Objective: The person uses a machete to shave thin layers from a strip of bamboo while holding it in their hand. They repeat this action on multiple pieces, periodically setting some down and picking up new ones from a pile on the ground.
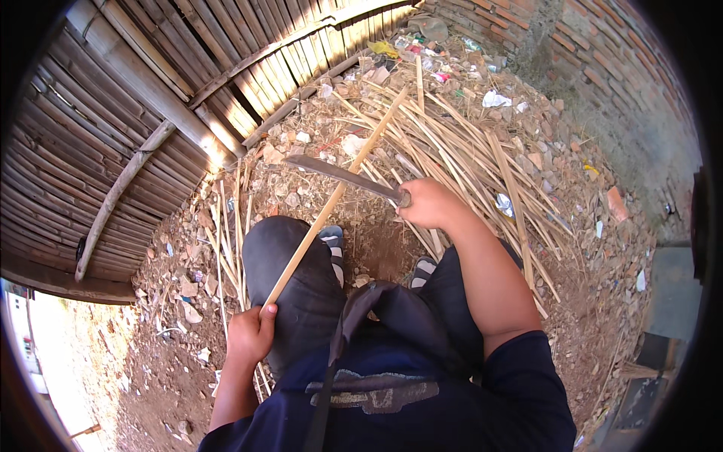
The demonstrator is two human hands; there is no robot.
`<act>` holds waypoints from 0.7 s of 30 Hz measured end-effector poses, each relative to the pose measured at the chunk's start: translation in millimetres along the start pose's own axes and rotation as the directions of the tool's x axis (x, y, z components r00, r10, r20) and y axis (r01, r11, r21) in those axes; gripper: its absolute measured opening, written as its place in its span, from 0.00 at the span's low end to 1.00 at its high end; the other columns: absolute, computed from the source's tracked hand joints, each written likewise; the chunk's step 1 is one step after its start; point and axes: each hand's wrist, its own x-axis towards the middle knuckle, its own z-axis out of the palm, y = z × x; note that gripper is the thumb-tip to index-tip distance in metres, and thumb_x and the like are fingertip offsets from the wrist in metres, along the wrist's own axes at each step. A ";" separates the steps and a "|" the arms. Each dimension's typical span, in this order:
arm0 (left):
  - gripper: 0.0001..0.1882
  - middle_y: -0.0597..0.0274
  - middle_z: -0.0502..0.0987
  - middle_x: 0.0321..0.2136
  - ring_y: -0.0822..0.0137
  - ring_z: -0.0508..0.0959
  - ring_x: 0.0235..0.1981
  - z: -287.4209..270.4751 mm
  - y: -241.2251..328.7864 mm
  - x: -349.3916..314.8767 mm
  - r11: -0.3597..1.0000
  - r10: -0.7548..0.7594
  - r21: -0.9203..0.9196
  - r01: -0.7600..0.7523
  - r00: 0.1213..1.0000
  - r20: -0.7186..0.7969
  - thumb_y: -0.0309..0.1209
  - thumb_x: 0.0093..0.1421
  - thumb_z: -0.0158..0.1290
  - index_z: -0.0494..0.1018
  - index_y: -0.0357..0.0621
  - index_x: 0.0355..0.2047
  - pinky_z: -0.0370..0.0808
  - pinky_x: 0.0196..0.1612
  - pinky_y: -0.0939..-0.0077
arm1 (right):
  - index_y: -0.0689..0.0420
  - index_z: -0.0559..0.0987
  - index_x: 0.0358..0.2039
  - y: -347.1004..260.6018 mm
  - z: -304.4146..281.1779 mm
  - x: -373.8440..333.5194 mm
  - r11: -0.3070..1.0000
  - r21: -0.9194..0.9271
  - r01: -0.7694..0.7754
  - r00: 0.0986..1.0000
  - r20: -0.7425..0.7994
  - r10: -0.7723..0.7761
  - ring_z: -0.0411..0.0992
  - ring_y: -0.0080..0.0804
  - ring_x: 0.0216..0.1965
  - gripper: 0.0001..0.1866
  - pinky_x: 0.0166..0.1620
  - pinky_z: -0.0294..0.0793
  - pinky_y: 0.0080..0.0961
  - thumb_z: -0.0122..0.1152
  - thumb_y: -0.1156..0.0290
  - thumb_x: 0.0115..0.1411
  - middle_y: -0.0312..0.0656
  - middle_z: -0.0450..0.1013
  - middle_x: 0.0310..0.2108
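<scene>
My left hand (251, 334) is closed round the near end of a long bamboo strip (316, 225), beside my left knee. The strip slants up and away to the right, its far end over a pile of similar strips. In my right hand (429, 203) is the handle of a machete (339, 173), most of the grip hidden by my fingers. The blade points left and crosses the bamboo strip at about its middle. Whether the edge touches or only overlaps the strip, I cannot tell.
Many bamboo strips (459, 162) lie piled ahead and to the right; several thin ones (226, 233) lie left of my knee. Stones and litter (497, 99) cover the dirt ground. A bamboo wall (113, 151) stands at the left, a brick wall (602, 68) at the far right.
</scene>
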 end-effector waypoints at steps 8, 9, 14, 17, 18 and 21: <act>0.31 0.40 0.74 0.16 0.36 0.78 0.23 1.9 -4.0 -1.9 0.999 -0.029 -0.018 0.029 0.999 0.023 0.52 0.71 0.51 0.75 0.36 0.21 0.72 0.29 0.48 | 0.54 0.84 0.41 -19.2 1.9 -3.8 0.997 -0.036 0.067 0.989 0.133 -0.062 0.80 0.53 0.43 0.16 0.47 0.79 0.47 0.69 0.60 0.55 0.52 0.81 0.38; 0.31 0.40 0.74 0.17 0.36 0.78 0.23 1.8 -4.2 -1.5 1.000 -0.011 0.000 0.011 1.000 0.007 0.52 0.70 0.52 0.75 0.36 0.21 0.72 0.29 0.48 | 0.54 0.84 0.41 -8.9 -0.3 -0.5 0.997 -0.039 0.068 0.991 0.121 -0.063 0.80 0.53 0.43 0.16 0.47 0.79 0.47 0.69 0.60 0.55 0.52 0.81 0.38; 0.30 0.39 0.75 0.18 0.36 0.78 0.24 -0.6 -1.4 1.3 1.000 0.001 0.001 -0.001 1.000 0.018 0.51 0.70 0.52 0.75 0.36 0.21 0.73 0.29 0.47 | 0.59 0.83 0.42 -1.9 1.9 -0.2 0.999 0.040 -0.024 0.999 0.049 0.022 0.80 0.53 0.44 0.17 0.48 0.78 0.45 0.68 0.62 0.55 0.53 0.81 0.37; 0.31 0.39 0.76 0.19 0.35 0.79 0.25 -2.5 -2.0 -0.8 1.000 -0.007 -0.013 0.007 1.000 0.017 0.52 0.70 0.52 0.76 0.36 0.22 0.73 0.30 0.47 | 0.56 0.84 0.43 -38.7 2.9 -15.2 0.999 -0.007 0.031 0.973 0.230 -0.029 0.79 0.53 0.46 0.18 0.49 0.78 0.46 0.68 0.61 0.54 0.53 0.81 0.39; 0.30 0.39 0.76 0.19 0.35 0.79 0.25 -2.2 -4.8 -1.7 1.000 -0.016 -0.023 0.016 0.999 0.030 0.52 0.70 0.52 0.76 0.36 0.22 0.73 0.30 0.46 | 0.55 0.84 0.44 -48.4 4.8 -18.4 0.996 -0.041 0.082 0.967 0.244 -0.070 0.79 0.53 0.46 0.18 0.50 0.78 0.47 0.68 0.61 0.54 0.53 0.81 0.40; 0.30 0.39 0.76 0.19 0.35 0.79 0.25 0.0 -9.8 -1.9 0.999 -0.010 -0.033 0.011 0.999 0.032 0.52 0.70 0.52 0.76 0.37 0.22 0.74 0.30 0.46 | 0.54 0.84 0.44 -47.3 4.3 -17.8 0.978 -0.110 0.178 0.959 0.240 -0.148 0.79 0.53 0.45 0.19 0.50 0.78 0.47 0.69 0.59 0.54 0.53 0.81 0.40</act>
